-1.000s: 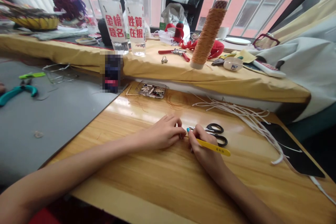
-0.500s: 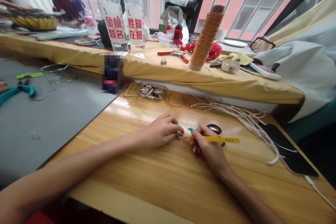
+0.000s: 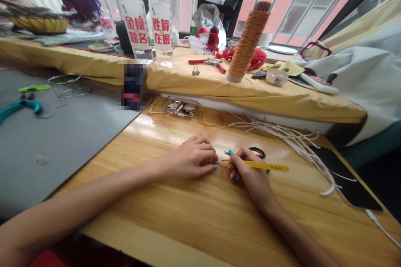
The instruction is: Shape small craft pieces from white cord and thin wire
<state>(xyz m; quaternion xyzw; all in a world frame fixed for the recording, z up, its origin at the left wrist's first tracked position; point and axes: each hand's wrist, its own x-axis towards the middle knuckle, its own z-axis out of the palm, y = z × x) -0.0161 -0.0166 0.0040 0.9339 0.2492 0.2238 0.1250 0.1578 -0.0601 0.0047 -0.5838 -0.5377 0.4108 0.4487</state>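
Observation:
My right hand (image 3: 252,175) grips yellow tweezers (image 3: 265,166), their fine tip pointing left at my left fingertips. Curled on the wooden table, my left hand (image 3: 197,158) pinches a small piece, mostly hidden behind the fingers; its kind is unclear. The tweezer tip is close to that piece, but I cannot tell whether they touch. Partly under my right hand lie scissors with black handles (image 3: 257,152), their metal tip showing near the thumb.
Behind my hands is a clear box of small beads (image 3: 180,107). White cords (image 3: 282,133) and a black phone (image 3: 344,179) lie right. The cloth-covered ledge (image 3: 194,83) holds bottles (image 3: 163,37), red-handled pliers (image 3: 206,62) and an orange thread spool (image 3: 249,44). Teal pliers (image 3: 31,106) lie left.
My left fingers have closed further over the small piece, and the index finger and thumb have shifted. The tweezers remain nearly in place. Another person's hand has left the left edge, by the teal pliers.

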